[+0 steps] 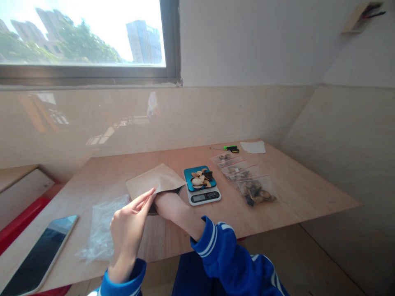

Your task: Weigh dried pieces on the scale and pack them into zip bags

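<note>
A brown paper bag [157, 176] lies on the wooden table, its mouth facing me. My left hand [132, 218] pinches the upper edge of that mouth between thumb and fingers. Reaching inside the bag, my right hand [165, 203] shows only its back and wrist; its fingers are hidden. Just right of the bag stands a kitchen scale [205, 197] with a blue plate, and dried light and dark slices [202, 179] are piled on it. Clear zip bags [257, 191] holding similar dried pieces lie in an overlapping row to the right of the scale.
Crumpled clear plastic bags [103, 230] and a phone [43, 255] lie on the table's left side. Toward the back are green-and-black handled tools [231, 149] and a white paper sheet [253, 147]. The table [302, 193] meets the wall below a window.
</note>
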